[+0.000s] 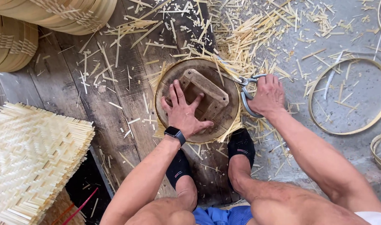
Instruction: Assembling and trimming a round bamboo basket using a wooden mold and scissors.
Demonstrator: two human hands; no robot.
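A round wooden disc with a square wooden block frame on top lies on the floor over a woven bamboo mat, whose pale edge sticks out around it. My left hand, with a dark watch on the wrist, presses flat on the disc with fingers spread. My right hand grips the grey handles of large metal shears at the disc's right rim, the blades lying along the mat's edge. Both of my feet in dark socks rest just below the disc.
Cut bamboo slivers litter the floor above and right of the disc. A stack of woven bamboo mats lies at left. Stacked bamboo hoops sit top left; loose bamboo rings lie at right.
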